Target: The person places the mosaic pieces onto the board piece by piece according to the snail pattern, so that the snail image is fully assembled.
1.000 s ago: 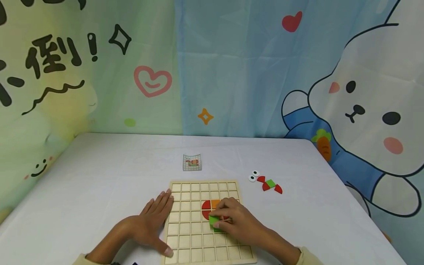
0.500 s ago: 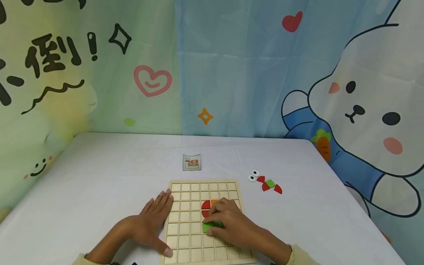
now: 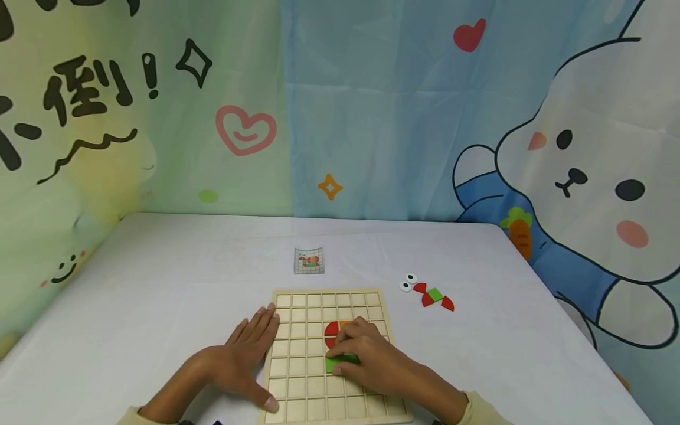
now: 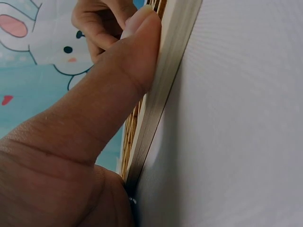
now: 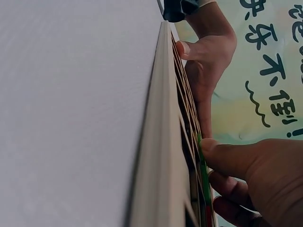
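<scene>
A pale wooden grid board (image 3: 297, 386) lies on the white table. My left hand (image 3: 239, 360) rests along its left edge, fingers extended, with the thumb on the near left corner. Over the board's middle, my right hand (image 3: 377, 360) pinches a green square tile (image 3: 333, 364), set at a grid cell below the red pieces. Another green piece (image 3: 350, 358) shows beside it, partly under the fingers. Red quarter-circle tiles (image 3: 332, 328) and an orange tile (image 3: 345, 323) sit in cells above, partly covered by the right hand. In the right wrist view, the thumb touches the green edge (image 5: 204, 175).
Right of the board lie loose red quarter-circle tiles (image 3: 447, 303), a green square (image 3: 435, 294) and two white eye discs (image 3: 406, 286). A small picture card (image 3: 309, 261) lies beyond the board. A printed cloth (image 3: 372, 118) hangs behind the table.
My right hand has moved the green tile left and slightly nearer, from a raised, tilted position down to a cell. Over the last half second it barely moves. The left hand stays put.
</scene>
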Tool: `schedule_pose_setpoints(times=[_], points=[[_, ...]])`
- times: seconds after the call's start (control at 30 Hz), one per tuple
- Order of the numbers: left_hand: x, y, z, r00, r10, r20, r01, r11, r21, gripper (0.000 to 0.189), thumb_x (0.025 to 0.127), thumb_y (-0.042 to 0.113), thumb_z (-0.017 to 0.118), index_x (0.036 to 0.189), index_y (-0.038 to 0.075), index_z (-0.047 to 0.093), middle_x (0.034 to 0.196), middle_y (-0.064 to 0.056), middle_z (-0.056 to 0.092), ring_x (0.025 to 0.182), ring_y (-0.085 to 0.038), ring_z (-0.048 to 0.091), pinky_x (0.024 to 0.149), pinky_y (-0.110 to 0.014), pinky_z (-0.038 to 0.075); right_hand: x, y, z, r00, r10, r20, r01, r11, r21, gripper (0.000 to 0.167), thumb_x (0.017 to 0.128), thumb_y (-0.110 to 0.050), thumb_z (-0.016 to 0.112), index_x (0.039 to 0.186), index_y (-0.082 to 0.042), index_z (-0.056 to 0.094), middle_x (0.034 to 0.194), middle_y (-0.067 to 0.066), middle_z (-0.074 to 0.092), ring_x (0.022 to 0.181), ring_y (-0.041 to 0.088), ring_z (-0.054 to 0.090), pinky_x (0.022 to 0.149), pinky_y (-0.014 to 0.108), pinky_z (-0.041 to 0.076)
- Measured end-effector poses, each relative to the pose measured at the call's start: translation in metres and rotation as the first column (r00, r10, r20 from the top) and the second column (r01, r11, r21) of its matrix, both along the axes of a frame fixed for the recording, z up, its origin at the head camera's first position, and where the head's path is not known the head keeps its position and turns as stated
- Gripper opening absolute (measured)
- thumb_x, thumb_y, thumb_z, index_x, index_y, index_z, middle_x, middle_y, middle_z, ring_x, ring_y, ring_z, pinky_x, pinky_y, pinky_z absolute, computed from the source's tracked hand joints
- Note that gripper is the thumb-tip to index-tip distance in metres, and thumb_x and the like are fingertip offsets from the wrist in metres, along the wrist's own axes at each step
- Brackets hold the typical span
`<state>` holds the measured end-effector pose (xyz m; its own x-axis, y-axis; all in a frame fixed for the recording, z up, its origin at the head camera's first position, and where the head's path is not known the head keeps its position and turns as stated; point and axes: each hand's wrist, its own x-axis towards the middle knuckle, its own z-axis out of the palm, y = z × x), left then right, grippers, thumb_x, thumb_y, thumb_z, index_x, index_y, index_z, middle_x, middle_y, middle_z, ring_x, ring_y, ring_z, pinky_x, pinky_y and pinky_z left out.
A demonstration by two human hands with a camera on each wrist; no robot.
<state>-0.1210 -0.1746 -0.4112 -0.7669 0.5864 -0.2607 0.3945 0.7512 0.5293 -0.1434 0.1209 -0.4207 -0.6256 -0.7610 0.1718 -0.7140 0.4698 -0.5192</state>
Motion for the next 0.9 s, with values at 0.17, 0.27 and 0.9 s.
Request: schedule_pose_setpoints(times=[0.17,0.27,0.9], points=[[0.0001,0.0008,0.0017,1.0,0.002,0.007,-0.002,1.0,-0.004,0.137,0.067,0.066,0.077,0.151,-0.009,-0.001,0.157,-0.025,-0.015,0.144,-0.04,-0.012,0.111,-0.06,-0.001,0.0005,0.0007,0.0003,1.0,0.002,-0.005,-0.002,1.0,-0.009,0.019,0.089,-0.025,0.073,0.105,-0.016,0.076,0.098,-0.016,0.056,0.098,0.006,0.043,0.088,0.029,0.039],[0.0004,0.001,0.0024,1.0,0.004,0.006,-0.004,1.0,-0.01,0.137,0.067,0.066,0.077,0.151,-0.009,-0.001,0.157,-0.025,-0.015,0.144,-0.04,-0.012,0.112,-0.06,-0.001,0.0005,0.0009,0.0006,1.0,0.009,-0.005,-0.009,1.0,-0.004,0.02,0.089,-0.027,0.073,0.106,-0.016,0.076,0.099,-0.015,0.056,0.099,0.007,0.043,0.088,0.03,0.039],[0.0002,0.0008,0.0011,1.0,0.002,0.004,-0.002,1.0,-0.005,0.136,0.067,0.067,0.076,0.151,-0.009,0.0,0.157,-0.025,-0.014,0.144,-0.04,-0.012,0.111,-0.06,-0.002,-0.0006,0.0034,0.0011,1.0,0.021,-0.023,-0.021,1.0,-0.01,0.024,0.093,-0.032,0.067,0.11,-0.017,0.074,0.102,-0.014,0.058,0.099,0.005,0.045,0.091,0.031,0.038]])
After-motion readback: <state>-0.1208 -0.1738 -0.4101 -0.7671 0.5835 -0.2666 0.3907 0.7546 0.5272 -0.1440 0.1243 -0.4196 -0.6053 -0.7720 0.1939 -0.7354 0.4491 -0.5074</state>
